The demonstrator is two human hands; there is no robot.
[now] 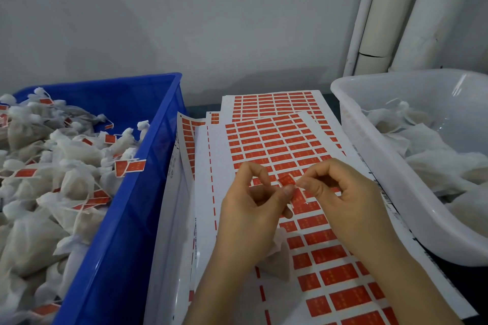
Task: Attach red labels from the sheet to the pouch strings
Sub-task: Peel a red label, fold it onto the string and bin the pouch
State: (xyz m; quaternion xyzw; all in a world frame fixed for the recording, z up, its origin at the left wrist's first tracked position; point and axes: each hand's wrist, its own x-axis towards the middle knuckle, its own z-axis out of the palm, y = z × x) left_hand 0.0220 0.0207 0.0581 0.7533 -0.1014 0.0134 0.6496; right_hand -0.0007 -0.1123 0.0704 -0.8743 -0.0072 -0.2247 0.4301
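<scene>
Fingers of the left hand (253, 208) and right hand (340, 192) pinch one red label (286, 179) above the sheet (330, 272), over a pouch (280, 264) whose string is too fine to see. The blue crate (148, 192) is heaped with labelled pouches; the white tub (396, 187) holds unlabelled ones, so work evidently remains.

You're in a packing workshop.
A blue crate (126, 219) of tagged pouches (74, 155), a white tub (383, 192) of plain pouches (435, 163) and stacked label sheets (277, 140) crowd your counter (464, 287).
</scene>
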